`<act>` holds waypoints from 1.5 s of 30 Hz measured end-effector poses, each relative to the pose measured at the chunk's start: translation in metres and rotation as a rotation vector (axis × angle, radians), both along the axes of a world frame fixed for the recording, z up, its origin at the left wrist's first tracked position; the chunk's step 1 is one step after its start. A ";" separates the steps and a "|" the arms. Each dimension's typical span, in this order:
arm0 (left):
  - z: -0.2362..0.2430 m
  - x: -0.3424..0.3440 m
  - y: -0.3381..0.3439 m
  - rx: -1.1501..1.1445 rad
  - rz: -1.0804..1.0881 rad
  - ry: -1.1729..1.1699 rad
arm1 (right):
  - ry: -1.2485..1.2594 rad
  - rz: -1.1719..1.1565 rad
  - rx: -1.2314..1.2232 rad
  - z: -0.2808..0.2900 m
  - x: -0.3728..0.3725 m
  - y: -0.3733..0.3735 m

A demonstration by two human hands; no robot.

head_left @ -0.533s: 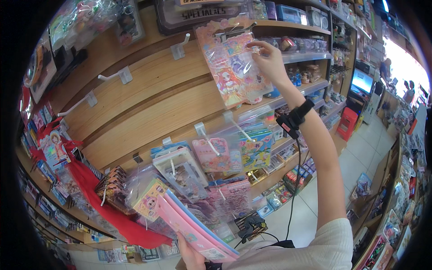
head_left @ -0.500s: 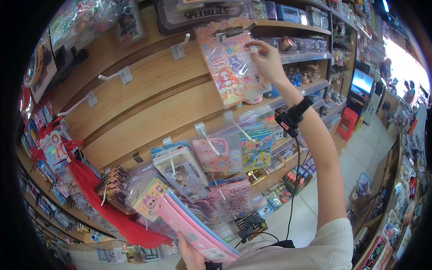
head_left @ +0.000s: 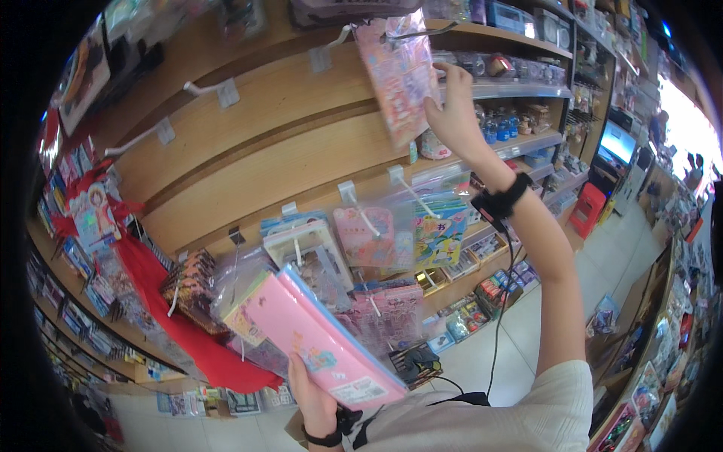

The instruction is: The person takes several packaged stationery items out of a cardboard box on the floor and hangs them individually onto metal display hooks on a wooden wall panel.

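My right hand [head_left: 458,117] is raised and pinches the right edge of a flat pink-and-orange illustrated packet [head_left: 395,87]. This packet hangs by its top from a metal hook [head_left: 437,32] on the wooden slatted wall, and looks tilted and a little blurred. Low in front of me, my left hand [head_left: 312,395] is closed around the lower end of a small stack of flat packs. On top of that stack is a pink pack [head_left: 320,335] with a white label; a blue pack [head_left: 307,285] shows along its edge. The fingers under the stack are hidden.
Bare white hooks [head_left: 207,89] stick out of the wooden wall [head_left: 248,166]. Below hang pink bagged cards [head_left: 367,233] and colourful booklets [head_left: 443,233]. Red cloth [head_left: 181,339] drapes at left. Shelves of small goods, a red stool [head_left: 585,211] and a cable [head_left: 503,316] are at right.
The hanging packet has swung and turned more edge-on, with my right hand now on its edge. My left hand's stack has tilted, showing more of the pink face. The view has shifted slightly.
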State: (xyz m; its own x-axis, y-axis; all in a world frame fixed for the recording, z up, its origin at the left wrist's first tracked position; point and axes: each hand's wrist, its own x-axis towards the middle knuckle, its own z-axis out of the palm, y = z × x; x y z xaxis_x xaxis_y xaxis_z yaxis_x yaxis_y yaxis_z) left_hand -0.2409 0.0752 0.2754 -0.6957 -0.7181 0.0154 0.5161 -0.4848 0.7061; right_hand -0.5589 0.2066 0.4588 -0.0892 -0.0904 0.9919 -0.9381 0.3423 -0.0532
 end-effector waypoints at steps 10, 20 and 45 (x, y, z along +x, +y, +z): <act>0.031 -0.057 0.010 -0.218 0.057 0.115 | -0.601 0.523 0.903 -0.060 0.149 0.017; 0.001 -0.068 -0.003 0.226 -0.881 0.542 | -0.802 0.858 0.862 -0.085 0.153 0.003; 0.050 -0.025 0.012 0.347 -0.868 0.424 | -1.271 1.207 0.353 -0.068 0.142 -0.014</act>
State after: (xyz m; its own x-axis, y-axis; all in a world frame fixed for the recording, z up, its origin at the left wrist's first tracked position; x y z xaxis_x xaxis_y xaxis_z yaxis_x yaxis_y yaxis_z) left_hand -0.2657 0.0869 0.3250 -0.9630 0.0185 0.2688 0.0646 -0.9527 0.2970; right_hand -0.4171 0.1930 0.3906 -0.4377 -0.8497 0.2941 -0.0978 -0.2802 -0.9550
